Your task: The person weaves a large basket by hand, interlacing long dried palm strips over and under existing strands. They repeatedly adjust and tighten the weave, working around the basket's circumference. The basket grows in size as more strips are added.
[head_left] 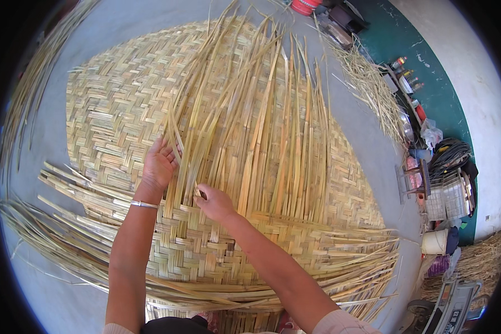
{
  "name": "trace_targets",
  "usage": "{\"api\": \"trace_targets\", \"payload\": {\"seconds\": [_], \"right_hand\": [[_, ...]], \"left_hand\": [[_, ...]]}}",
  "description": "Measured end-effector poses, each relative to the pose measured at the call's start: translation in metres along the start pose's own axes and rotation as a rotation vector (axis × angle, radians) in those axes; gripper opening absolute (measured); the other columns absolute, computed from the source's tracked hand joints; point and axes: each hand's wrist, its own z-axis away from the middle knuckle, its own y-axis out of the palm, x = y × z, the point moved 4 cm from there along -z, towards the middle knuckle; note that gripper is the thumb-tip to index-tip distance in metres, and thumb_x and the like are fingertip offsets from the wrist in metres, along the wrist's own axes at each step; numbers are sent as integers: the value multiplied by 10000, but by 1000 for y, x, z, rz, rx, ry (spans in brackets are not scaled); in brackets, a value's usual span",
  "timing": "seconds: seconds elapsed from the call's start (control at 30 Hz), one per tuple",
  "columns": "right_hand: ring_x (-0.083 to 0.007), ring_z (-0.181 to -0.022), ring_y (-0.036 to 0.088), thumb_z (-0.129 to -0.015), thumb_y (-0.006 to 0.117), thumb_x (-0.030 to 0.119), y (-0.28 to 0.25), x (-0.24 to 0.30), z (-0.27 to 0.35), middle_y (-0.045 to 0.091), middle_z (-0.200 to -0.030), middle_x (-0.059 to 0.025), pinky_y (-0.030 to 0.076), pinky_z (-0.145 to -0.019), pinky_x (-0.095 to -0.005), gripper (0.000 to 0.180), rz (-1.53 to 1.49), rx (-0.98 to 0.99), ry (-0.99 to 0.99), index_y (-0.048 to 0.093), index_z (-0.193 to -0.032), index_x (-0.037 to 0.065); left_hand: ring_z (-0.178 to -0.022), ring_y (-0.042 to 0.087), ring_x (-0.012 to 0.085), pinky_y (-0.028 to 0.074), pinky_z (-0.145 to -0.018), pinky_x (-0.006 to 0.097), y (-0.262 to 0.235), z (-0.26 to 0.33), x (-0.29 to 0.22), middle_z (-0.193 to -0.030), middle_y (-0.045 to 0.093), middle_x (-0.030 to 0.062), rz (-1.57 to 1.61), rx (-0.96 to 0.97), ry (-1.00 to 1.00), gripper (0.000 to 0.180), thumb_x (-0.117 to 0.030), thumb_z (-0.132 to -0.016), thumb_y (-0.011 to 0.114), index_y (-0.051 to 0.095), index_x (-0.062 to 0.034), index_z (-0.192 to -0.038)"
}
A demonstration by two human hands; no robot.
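A large mat (114, 106) of flat, pale yellow-green plant strips, which look like split reed or bamboo, lies woven in a zigzag pattern below me. My left hand (160, 161) is palm up at the left edge of the loose upright strips (267, 133). Its fingers are loosely extended and touch the outermost strips, which partly cover the fingertips. Just to the right and lower, my right hand (214, 201) pinches the lower part of a strip between thumb and index finger. Around both hands the loose strips fan away from me over the woven surface.
Long unwoven strip ends (217, 294) cross the mat's near side. More loose strips lie on the grey floor at the left (36, 83) and right (370, 83). Along the right wall stand bottles (404, 80), a coiled black cable (450, 157), a wire crate (446, 200) and a pale bucket (434, 242).
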Motion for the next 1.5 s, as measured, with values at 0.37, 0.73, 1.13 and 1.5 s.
{"api": "trace_targets", "payload": {"seconds": [0.37,0.73,1.13,1.5], "right_hand": [[-230,-715,575,-880,630,302,5,-7,-19,608,-770,-78,457,-677,-353,244,46,182,-91,613,-995,88],[-315,-843,622,-882,599,182,17,17,-4,634,-918,-106,496,-732,-411,112,322,-42,-125,599,-955,98],[-359,-940,622,-850,625,170,47,101,-17,556,-1147,-165,516,-788,-444,222,292,-104,-278,636,-1039,52],[-342,-784,632,-784,701,293,44,107,-25,658,-810,-138,493,-680,-436,214,155,-79,-63,688,-813,81]], "left_hand": [[-812,623,142,506,-746,293,-55,41,-59,-883,662,14,-242,97,191,199,-239,-896,662,619,-91,-1023],[-914,642,152,559,-736,257,-129,70,-64,-990,652,58,-548,-356,134,240,-149,-871,688,599,-23,-1055],[-944,651,180,550,-825,289,-128,79,-78,-1024,658,72,-325,-21,-34,227,-188,-932,619,596,-24,-1088],[-1197,518,226,420,-1007,321,-100,78,-84,-1268,549,143,-395,185,-33,602,-130,-856,654,387,22,-1373]]}}
